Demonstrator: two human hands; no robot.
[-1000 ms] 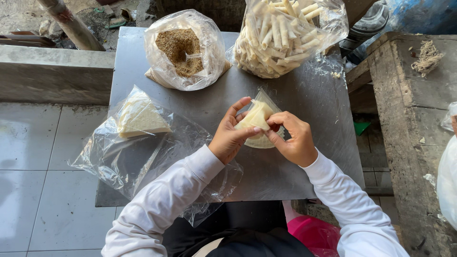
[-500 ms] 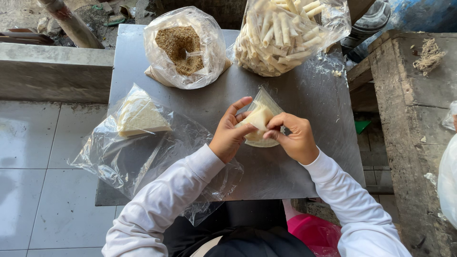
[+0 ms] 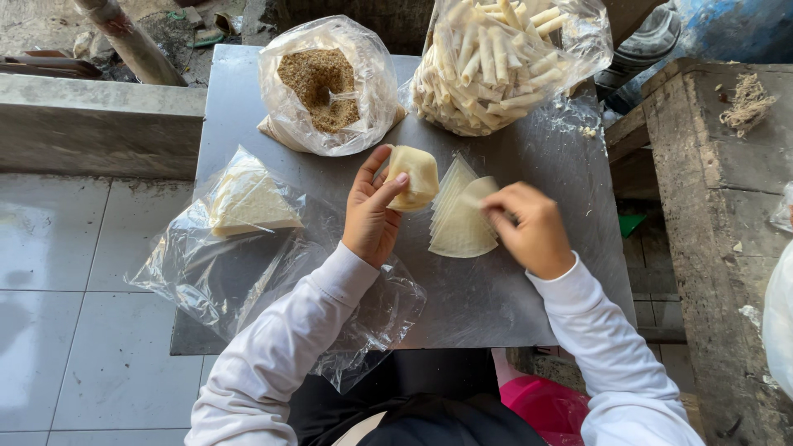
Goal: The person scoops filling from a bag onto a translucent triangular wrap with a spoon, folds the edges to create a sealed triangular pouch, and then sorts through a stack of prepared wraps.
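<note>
A person sits at a grey metal table (image 3: 248, 91) and looks down at two hands. The left hand (image 3: 373, 216), in the middle of the picture, holds a pale yellow wrapper sheet (image 3: 413, 175) pinched between thumb and fingers. The sheet is lifted and curled a bit.

Just to the right, a fanned stack of triangle wrappers (image 3: 456, 221) lies flat on the table. The right hand (image 3: 529, 228) rests on the right edge of that stack. Its fingers are bent and touch the top wrapper there. I cannot tell if it is really gripping it.

At the top middle of the picture sits a clear bag of brown crumbly filling (image 3: 318, 87). To the right of it, at the top, is a big clear bag full of rolled sticks (image 3: 496, 62). On the left side of the table is another clear bag with a wedge of wrappers (image 3: 248, 198) inside. An empty crinkly plastic bag (image 3: 372, 318) lies under the left arm, near the bottom edge of the table.

Both arms wear white sleeves (image 3: 281, 347).
</note>
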